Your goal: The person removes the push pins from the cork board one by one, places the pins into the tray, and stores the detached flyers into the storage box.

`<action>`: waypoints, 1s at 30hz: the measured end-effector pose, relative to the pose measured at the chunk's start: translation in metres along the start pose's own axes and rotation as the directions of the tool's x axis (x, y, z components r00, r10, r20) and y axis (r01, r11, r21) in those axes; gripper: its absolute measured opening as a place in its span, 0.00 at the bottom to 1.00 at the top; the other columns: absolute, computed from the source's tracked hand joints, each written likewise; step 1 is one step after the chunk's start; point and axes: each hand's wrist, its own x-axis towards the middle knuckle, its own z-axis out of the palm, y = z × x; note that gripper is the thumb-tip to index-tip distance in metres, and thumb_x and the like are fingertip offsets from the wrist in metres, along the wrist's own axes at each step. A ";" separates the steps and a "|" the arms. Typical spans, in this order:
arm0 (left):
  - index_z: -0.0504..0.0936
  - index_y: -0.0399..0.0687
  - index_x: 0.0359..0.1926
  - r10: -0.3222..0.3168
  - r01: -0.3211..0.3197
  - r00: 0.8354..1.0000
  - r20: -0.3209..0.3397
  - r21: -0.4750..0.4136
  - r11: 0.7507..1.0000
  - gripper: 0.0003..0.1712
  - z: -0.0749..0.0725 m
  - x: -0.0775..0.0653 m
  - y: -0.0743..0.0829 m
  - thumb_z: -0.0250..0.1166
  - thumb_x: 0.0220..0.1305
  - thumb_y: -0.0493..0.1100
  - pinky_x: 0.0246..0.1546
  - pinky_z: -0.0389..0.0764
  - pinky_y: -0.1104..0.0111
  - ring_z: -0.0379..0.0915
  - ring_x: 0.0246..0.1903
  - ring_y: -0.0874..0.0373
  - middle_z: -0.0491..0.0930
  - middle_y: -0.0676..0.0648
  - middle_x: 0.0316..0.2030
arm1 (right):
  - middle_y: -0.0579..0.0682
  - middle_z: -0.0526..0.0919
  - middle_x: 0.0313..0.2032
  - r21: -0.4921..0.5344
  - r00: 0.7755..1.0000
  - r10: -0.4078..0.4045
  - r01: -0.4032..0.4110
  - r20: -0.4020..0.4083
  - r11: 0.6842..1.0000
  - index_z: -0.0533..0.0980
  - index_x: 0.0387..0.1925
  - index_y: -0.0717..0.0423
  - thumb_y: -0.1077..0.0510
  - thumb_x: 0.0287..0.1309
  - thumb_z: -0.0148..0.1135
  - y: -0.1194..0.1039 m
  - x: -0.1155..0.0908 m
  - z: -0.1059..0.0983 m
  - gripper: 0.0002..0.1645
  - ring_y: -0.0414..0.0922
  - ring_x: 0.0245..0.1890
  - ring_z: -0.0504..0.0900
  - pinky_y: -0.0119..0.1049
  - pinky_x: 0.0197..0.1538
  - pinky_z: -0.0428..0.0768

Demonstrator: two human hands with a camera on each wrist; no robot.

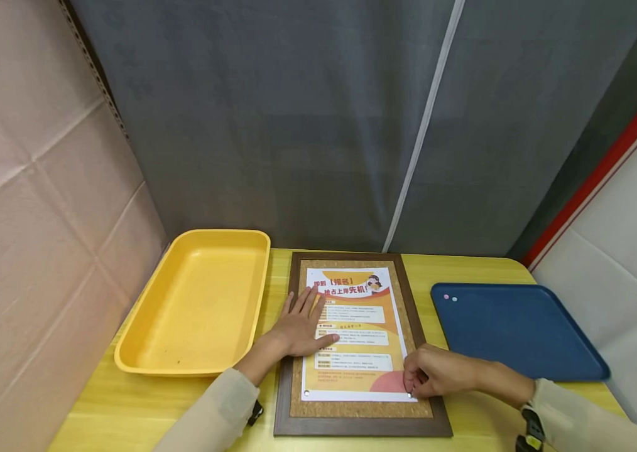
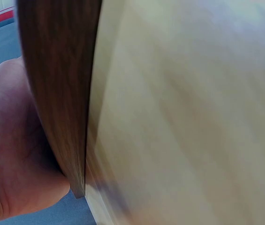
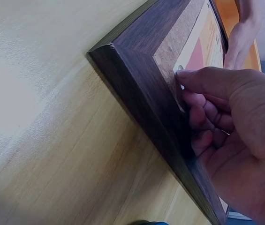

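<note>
A printed poster [image 1: 352, 376] lies on a cork board [image 1: 364, 409] with a dark brown wooden frame [image 1: 364, 428]. My left hand [image 1: 298, 329] rests on the poster's left side, fingers spread; in the left wrist view, its heel shows beside the frame [image 2: 59, 84]. At the poster's lower right corner, my right hand [image 1: 437, 371] pinches a small whitish pushpin [image 3: 181, 69]. The thumb tip is right at the pin's head, and the other fingers are curled beneath. Another small pin [image 1: 306, 393] sits in the lower left corner. The pin points are hidden.
Left of the board stands a deep yellow tray [image 1: 264, 276]. To its right lies a dark blue tray [image 1: 522, 333] carrying a pink pin [image 1: 446, 297] and a pale pin [image 1: 455, 299]. A grey curtain [image 1: 296, 125] hangs behind the yellow wooden table [image 1: 98, 408].
</note>
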 end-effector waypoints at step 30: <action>0.32 0.50 0.86 -0.003 0.004 1.000 -0.007 0.029 1.000 0.61 0.001 0.002 -0.002 0.39 0.72 0.83 0.80 0.27 0.43 0.21 0.84 0.45 0.27 0.42 0.85 | 0.31 0.75 0.25 0.044 0.991 0.104 -0.108 0.088 0.993 0.84 0.29 0.52 0.64 0.59 0.73 -0.004 0.003 -0.006 0.06 0.22 0.24 0.70 0.20 0.26 0.71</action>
